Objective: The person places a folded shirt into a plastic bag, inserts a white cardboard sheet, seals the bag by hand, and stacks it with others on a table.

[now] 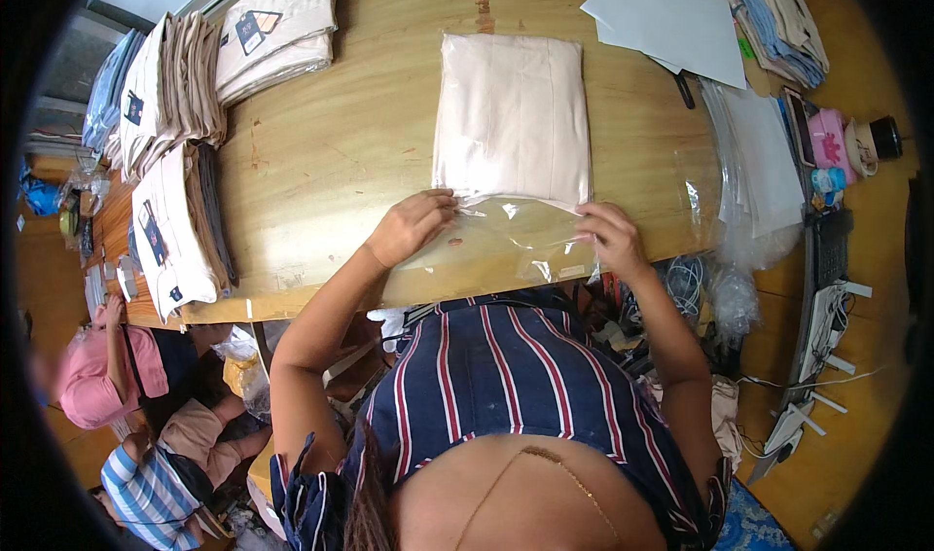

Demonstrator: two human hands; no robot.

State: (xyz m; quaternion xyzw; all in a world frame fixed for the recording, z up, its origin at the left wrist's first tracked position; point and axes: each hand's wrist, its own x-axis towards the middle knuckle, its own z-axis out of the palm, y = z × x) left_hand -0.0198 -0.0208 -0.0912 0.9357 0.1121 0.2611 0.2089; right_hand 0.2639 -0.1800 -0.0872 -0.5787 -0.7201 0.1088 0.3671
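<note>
The left hand (411, 225) and right hand (610, 240) are pinching the open mouth of a clear plastic bag (516, 240), one at each corner, set apart across its width. A folded cream garment (511, 113) is lying inside the bag, just beyond the fingers, on the wooden table (331, 152). Stacks of folded clothes (185, 94) are sitting far left, white paper sheets (671, 16) and spare clear bags (759, 162) to the right.
</note>
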